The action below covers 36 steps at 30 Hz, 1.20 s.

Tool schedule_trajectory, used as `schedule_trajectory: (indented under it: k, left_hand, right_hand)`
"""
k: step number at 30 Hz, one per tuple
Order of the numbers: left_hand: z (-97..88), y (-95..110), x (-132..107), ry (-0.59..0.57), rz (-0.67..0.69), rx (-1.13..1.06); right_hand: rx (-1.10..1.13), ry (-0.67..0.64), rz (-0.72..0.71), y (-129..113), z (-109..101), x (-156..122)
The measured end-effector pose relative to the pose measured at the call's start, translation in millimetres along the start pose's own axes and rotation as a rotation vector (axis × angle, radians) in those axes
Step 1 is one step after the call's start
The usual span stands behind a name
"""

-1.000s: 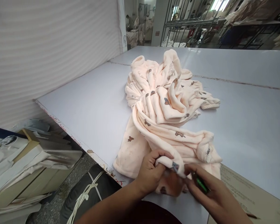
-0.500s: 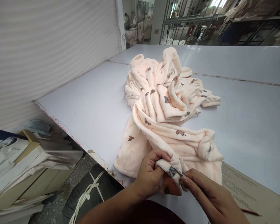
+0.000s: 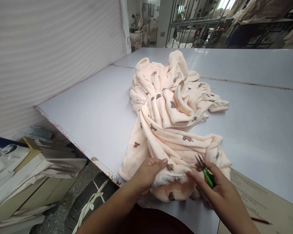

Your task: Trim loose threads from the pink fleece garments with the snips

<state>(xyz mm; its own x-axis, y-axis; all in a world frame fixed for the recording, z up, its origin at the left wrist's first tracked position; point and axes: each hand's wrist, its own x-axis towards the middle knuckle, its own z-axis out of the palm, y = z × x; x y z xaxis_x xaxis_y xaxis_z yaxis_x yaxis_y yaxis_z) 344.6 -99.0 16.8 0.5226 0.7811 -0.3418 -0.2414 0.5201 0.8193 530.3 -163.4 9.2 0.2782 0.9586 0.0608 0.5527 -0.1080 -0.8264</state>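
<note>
A pale peach, plush garment (image 3: 161, 110) printed with small brown bears lies bunched on the white table (image 3: 92, 110). At its near end my left hand (image 3: 146, 172) pinches the cloth between thumb and fingers. A turned-back edge with fuzzy white pile stretches from there toward my right hand (image 3: 215, 182). Green-handled thread snips (image 3: 207, 174) rest in my right hand, their blades pointing up and away from the cloth. The thumb of that hand touches the fuzzy edge. Some of its fingers are hidden behind the fabric.
Brown cardboard (image 3: 249, 198) with faint writing lies at the right, a dark red pencil (image 3: 261, 220) on it. Left of the table, on the floor, are a box of papers (image 3: 34, 175) and a dark bundle (image 3: 95, 198) tied with white cord. Metal racks (image 3: 197, 22) stand behind.
The snips have moved from the cloth edge, blades now raised with green handles showing. The fabric edge has been opened out between my hands, and my left hand has shifted slightly left.
</note>
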Motion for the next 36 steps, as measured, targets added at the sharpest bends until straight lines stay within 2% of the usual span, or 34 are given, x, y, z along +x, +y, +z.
schedule_trajectory:
  k: [2, 6, 9, 14, 19, 24, 26, 28, 30, 32, 33, 34, 36]
  left_hand:
    - [0.9, -2.7, -0.7, 0.001, -0.009, -0.055]
    - [6.8, -5.2, -3.5, -0.003, 0.004, -0.062]
    - [8.6, -4.1, -4.0, -0.022, 0.018, 0.004]
    - [7.4, -7.7, -4.9, -0.027, 0.032, 0.021]
    - [9.9, -10.5, -11.0, -0.036, -0.056, 0.066]
    - [18.3, -8.8, -13.3, -0.064, 0.057, 0.224]
    - [18.1, -9.0, -13.1, -0.064, 0.022, 0.248]
    - [10.0, -6.4, -16.0, -0.035, 0.035, 0.314]
    - [-8.7, 0.8, -23.9, -0.04, 0.203, 0.498]
    - [-36.2, 11.2, -34.8, -0.13, 0.362, 0.712]
    - [-50.9, 16.1, -40.0, -0.198, 0.354, 0.809]
    - [-64.4, 20.1, -44.1, -0.243, 0.28, 0.925]
    - [-82.5, 22.7, -47.8, -0.207, 0.072, 1.184]
  right_hand:
    - [-0.026, -0.04, -0.047, -1.8, -4.8, -6.3]
    - [-0.085, -0.24, -0.251, -9.0, -3.9, -21.6]
    - [-0.163, -0.221, -0.304, -10.5, 1.1, -25.5]
    - [-0.157, -0.274, -0.292, -6.9, -1.1, -23.2]
    - [-0.162, -0.338, -0.355, -12.9, -2.0, -26.4]
    - [-0.376, -0.287, -0.422, -18.7, 4.2, -28.4]
    - [-0.351, -0.302, -0.431, -18.0, 3.1, -28.1]
    - [-0.265, -0.346, -0.388, -14.0, -2.6, -27.7]
    - [-0.186, -0.316, -0.318, -5.8, -12.7, -26.8]
    - [-0.131, -0.2, -0.246, 5.8, -23.6, -24.9]
    - [-0.102, -0.142, -0.209, 12.3, -27.7, -23.5]
    - [-0.076, -0.103, -0.164, 18.8, -29.8, -21.6]
    - [-0.047, -0.091, -0.079, 30.9, -26.4, -16.2]
